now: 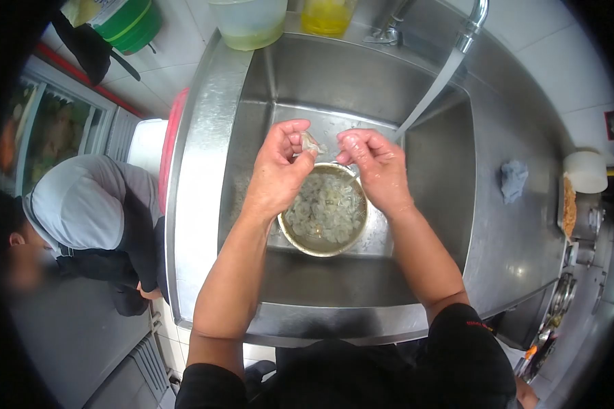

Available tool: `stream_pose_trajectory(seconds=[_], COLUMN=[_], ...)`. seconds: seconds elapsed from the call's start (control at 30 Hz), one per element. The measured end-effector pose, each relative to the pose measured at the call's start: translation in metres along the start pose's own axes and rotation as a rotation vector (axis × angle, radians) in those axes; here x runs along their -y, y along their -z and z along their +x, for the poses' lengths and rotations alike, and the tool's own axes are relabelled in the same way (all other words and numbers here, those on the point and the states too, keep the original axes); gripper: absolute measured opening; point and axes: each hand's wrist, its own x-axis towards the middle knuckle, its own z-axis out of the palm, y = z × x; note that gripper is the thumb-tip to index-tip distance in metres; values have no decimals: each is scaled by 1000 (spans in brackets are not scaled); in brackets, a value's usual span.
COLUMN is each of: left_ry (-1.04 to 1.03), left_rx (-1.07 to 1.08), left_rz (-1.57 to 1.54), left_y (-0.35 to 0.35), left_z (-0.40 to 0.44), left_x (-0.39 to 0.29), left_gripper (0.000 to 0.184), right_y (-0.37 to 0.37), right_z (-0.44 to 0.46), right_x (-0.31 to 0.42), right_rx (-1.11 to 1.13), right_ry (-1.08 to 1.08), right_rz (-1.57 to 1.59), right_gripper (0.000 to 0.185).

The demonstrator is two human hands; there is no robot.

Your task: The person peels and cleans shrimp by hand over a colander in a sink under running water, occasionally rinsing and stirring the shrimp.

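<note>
My left hand [280, 170] is closed, pinching a pale, translucent shrimp [311, 143] between thumb and fingers. Just to its right, my right hand [383, 170] is wet, its thumb and fingertips pressed together; whatever they might hold is too small to make out. Both hands are raised over the far edge of a round metal bowl [329, 254]. Greyish, translucent shrimp [324, 208] lie in water inside that bowl. The bowl stands in a stainless steel sink [433, 225].
Water runs from the faucet [465, 39] into the sink's far right. Two plastic containers [247, 27] with yellowish contents stand on the back edge. A blue cloth [514, 180] lies on the right drainboard. At left, a person in a grey top [82, 198] bends over.
</note>
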Motion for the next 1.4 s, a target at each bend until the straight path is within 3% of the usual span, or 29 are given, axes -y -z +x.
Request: stream_pose_trajectory(seconds=[0.17,0.37,0.47,0.57,0.67,0.83,0.93,0.97,1.03,1.07,1.17,1.23,1.33,1.4], left_ry=[-133,-270,-270,-187,-36,107,189,206,264,172,182,149,208,218], left_rx=[-47,-119,-126,-97,-26,140,289,344,462,438,455,402,375,391], left_rz=[223,554,545,396,97,-165,-130,13,285,712,1061,988,1057,1077], left_y=[1,-5,-3,-1,1,1,7,8,11,11,10,13,11,12], left_z=[-1,-5,-5,-4,1,-1,-1,-2,-7,-10,-7,-6,-5,-5], left_x=[8,4,-1,2,11,-3,-2,0,11,19,21,15,10,9], left_gripper=[41,42,42,41,42,39,37,38,40,42,39,38,38,38], right_y=[-10,-18,-17,-6,6,40,62,71,104,117,150,149,154,148], right_z=[8,11,12,16,23,51,67,74,96,101,105,91,79,40], right_x=[6,1,-2,6,17,27,19,11,-22,-46,-128,-155,-211,-245], right_rx=[54,110,196,260,120,-67,-154,-180,9,136,290,70,504,515], right_ry=[244,153,-130,-259,-181,-51,-6,-3,-47,-144,-170,-218,-397,-34], right_rz=[-335,-465,-48,241,430,163,-37,-99,-397,-825,-1390,-1291,-1443,-1353], right_gripper=[14,15,15,13,12,18,30,35,52,59,63,48,55,52])
